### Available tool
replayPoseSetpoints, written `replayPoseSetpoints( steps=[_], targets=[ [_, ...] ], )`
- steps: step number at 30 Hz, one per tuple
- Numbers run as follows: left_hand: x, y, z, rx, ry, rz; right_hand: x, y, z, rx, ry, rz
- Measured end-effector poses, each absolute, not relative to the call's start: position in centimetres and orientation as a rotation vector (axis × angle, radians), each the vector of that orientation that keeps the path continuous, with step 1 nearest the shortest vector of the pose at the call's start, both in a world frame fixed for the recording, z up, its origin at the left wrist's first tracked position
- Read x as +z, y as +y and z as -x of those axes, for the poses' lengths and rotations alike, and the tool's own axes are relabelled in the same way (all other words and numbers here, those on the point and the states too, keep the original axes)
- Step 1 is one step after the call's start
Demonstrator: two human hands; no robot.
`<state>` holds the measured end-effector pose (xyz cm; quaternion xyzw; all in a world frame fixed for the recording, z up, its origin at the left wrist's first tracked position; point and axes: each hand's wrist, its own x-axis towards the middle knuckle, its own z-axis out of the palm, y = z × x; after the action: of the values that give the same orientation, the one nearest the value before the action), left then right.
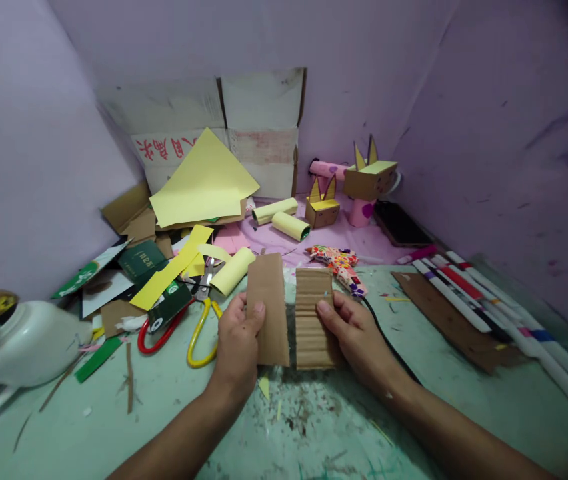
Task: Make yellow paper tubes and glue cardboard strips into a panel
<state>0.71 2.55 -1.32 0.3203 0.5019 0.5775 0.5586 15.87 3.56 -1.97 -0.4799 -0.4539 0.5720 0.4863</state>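
Between the thumb and fingers of my left hand [240, 337] is a smooth brown cardboard piece [270, 313], held upright. A ridged cardboard piece [313, 320] is gripped by my right hand [357, 330] at its right edge. A narrow gap separates the two pieces, which stand side by side above the green tabletop [314, 427]. Scissors with one red and one yellow handle [199, 333] lie just left of my left hand. Behind my right hand rests a glue gun with a flowered cover [339, 263], its black cord running behind my right forearm.
Yellow paper rolls [234, 270] and small cardboard animal heads [323, 207] stand behind. Left are paper scraps [164, 280] and a white pot [39, 343]. Right are markers [457, 300], a flat cardboard piece [444, 320] and a phone [401, 223]. A white box panel [264, 153] leans at the back.
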Motion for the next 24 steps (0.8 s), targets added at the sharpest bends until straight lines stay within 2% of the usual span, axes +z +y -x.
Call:
replayPoseSetpoints(
  steps=[24],
  targets=[
    [-1.20, 2.48, -0.82, 1.306, 1.224, -0.796, -2.02, 3.61, -15.86, 1.439, -1.085, 1.161]
  ],
)
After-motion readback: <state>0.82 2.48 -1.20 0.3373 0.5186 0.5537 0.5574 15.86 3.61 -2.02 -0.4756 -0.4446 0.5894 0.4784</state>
